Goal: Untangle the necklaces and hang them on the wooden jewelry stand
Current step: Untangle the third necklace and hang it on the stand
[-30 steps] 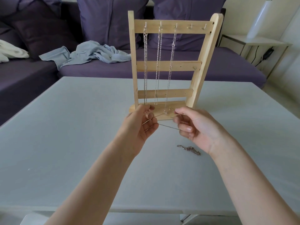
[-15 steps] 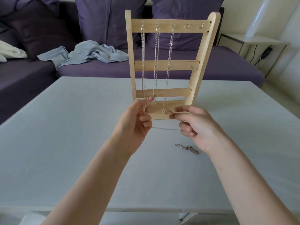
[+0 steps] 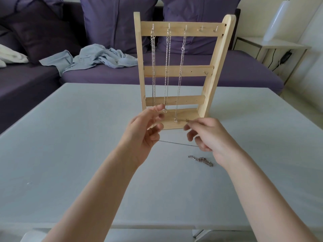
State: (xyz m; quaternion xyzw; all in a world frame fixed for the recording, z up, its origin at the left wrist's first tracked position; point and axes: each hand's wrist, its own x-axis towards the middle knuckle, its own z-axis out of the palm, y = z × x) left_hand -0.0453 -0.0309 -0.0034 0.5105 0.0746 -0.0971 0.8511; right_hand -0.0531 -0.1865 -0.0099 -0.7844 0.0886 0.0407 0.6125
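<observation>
Stood upright toward the far middle of the pale grey worktop (image 3: 70, 137): a light wooden ladder-shaped jewelry stand (image 3: 176, 70) with three crossbars and small metal hooks along the top bar. Hung from the three leftmost top hooks: three thin silver chain necklaces (image 3: 167, 67), falling straight down past the middle and lower bars toward the stand's base. Held up in front of that base: the left hand (image 3: 145, 133), fingers curled and its grip pinching one end of a fine silver chain (image 3: 178, 143). Raised opposite, just to the right: the right hand (image 3: 208, 135), thumb and forefinger pinching the chain's other end near the base's front edge, remaining fingers curled below. Stretched nearly taut between the two hands, clear of the worktop: a visible run of that fine chain; could not tell how the rest of it looped within the fingers. Lay on the worktop below the right hand, apart from the stand: a small bunched heap of silver chain (image 3: 201, 160). Seen behind the worktop: a dark purple sofa (image 3: 236, 70) with large purple cushions (image 3: 118, 20), a crumpled pale blue cloth (image 3: 97, 58) on its seat, and a white side table (image 3: 279, 46) at far right.
</observation>
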